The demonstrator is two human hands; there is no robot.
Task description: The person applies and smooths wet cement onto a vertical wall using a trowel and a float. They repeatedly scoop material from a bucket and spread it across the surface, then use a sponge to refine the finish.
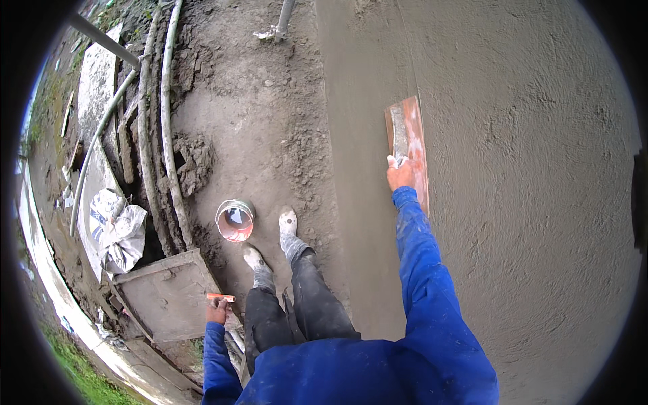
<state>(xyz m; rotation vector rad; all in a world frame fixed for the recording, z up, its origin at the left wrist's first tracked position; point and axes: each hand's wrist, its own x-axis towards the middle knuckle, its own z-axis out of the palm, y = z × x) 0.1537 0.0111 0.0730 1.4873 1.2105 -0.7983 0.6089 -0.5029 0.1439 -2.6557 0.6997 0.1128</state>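
Note:
My right hand (401, 175) is wrapped round the grey, mortar-caked handle of a plastering float (416, 155). The float has a long orange-red face, and it lies against the grey wet cement plaster (513, 202). To its left runs a smoother strip of plaster (364, 223). Low on the left, my left hand (217, 312) is closed on a small orange tool (221, 297). Only its narrow orange bar shows above the fingers, so its kind is unclear. That hand is beside a mortar-smeared board (169, 297).
A pail (236, 221) with dark liquid stands by my boots (288, 221). Long poles (167, 115) lie to the left, near a crumpled white sack (118, 229). Another pole (285, 19) rises at the top. Rough earth (243, 115) lies between the poles and the plaster.

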